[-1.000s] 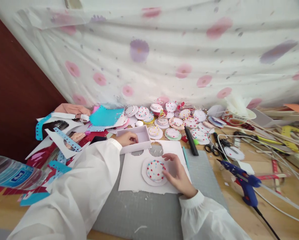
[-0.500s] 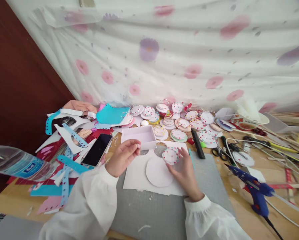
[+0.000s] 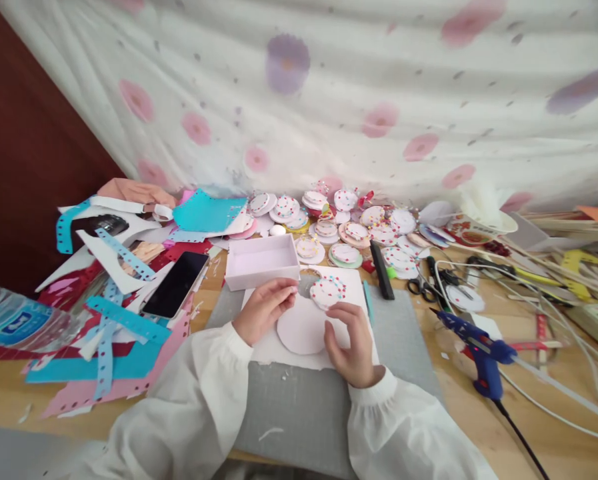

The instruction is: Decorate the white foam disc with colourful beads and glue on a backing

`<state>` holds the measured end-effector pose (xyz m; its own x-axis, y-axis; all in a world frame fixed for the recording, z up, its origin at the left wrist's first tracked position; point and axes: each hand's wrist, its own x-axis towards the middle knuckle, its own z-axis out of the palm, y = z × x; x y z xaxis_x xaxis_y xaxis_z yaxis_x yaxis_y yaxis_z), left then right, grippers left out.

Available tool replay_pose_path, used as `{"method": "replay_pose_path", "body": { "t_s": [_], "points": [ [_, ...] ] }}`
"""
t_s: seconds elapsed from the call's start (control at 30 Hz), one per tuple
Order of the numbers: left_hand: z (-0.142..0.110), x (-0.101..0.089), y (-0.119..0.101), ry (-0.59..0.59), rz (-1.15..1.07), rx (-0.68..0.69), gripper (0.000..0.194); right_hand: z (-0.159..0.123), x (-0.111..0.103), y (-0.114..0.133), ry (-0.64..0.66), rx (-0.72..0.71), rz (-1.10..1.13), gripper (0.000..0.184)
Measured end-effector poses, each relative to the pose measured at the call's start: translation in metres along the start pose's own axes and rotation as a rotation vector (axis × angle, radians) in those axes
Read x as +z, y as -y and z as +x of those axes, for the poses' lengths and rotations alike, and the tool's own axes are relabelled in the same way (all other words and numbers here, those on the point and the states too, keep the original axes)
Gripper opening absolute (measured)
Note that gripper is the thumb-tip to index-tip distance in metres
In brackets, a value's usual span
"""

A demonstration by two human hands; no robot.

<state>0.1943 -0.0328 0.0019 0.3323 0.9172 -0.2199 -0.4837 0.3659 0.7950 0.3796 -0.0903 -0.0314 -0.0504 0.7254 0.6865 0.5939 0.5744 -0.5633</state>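
Note:
My left hand (image 3: 266, 308) is closed in a pinch in front of a shallow white box (image 3: 263, 257). A tiny pale bit shows at its fingertips, too small to name. My right hand (image 3: 351, 343) is open, thumb and curled fingers apart, with nothing between them. It is just below a white disc with red and blue dots (image 3: 327, 291), which lies at the top of the white paper sheet (image 3: 263, 347). A plain white paper circle (image 3: 301, 328) lies on that sheet between my hands. Beside the dotted disc a ring of small beads (image 3: 309, 273) is partly visible.
A grey mat (image 3: 299, 413) lies under the sheet. To the right are a blue glue gun (image 3: 479, 353), scissors (image 3: 423, 288) and a black cutter (image 3: 381, 270). Several decorated discs (image 3: 346, 253) line the back. Left are a phone (image 3: 176, 285), paper scraps (image 3: 129, 320) and a bottle (image 3: 23, 320).
My right hand has come away from the dotted disc, down and to the left. The left hand, still pinched, has moved right, so the hands are closer together. The camera view has shifted.

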Motion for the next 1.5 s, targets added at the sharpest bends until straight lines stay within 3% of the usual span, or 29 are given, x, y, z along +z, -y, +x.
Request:
{"method": "replay_pose_path", "body": {
  "t_s": [0.17,0.37,0.67,0.83,1.13,1.3,1.4,1.5],
  "points": [
    [-0.004,0.002,0.012,0.055,0.070,-0.061,0.020,0.003,0.000,-0.001,0.087,0.020,0.073,0.037],
    [-0.014,0.002,0.018,0.178,0.267,-0.042,0.016,0.007,0.003,0.002,0.185,0.061,0.133,0.043],
    [-0.015,0.001,0.017,0.294,0.187,-0.096,0.021,0.006,0.002,0.006,0.198,0.056,0.183,0.034],
    [-0.015,0.004,0.017,0.340,0.285,-0.113,0.024,0.009,0.000,0.009,0.192,0.022,0.192,0.031],
    [-0.015,0.006,0.013,0.263,0.437,-0.123,0.019,0.011,-0.002,0.013,0.173,0.005,0.250,0.031],
    [-0.013,0.000,0.013,0.235,0.485,-0.048,0.019,0.012,-0.005,0.012,0.205,-0.004,0.216,0.033],
    [-0.007,-0.008,0.013,0.126,0.476,0.030,0.017,0.009,-0.015,0.007,0.104,0.044,0.080,0.034],
    [-0.003,-0.014,0.013,0.044,0.405,0.094,0.016,-0.003,-0.041,-0.002,-0.106,0.113,-0.141,0.027]
  ]
}}
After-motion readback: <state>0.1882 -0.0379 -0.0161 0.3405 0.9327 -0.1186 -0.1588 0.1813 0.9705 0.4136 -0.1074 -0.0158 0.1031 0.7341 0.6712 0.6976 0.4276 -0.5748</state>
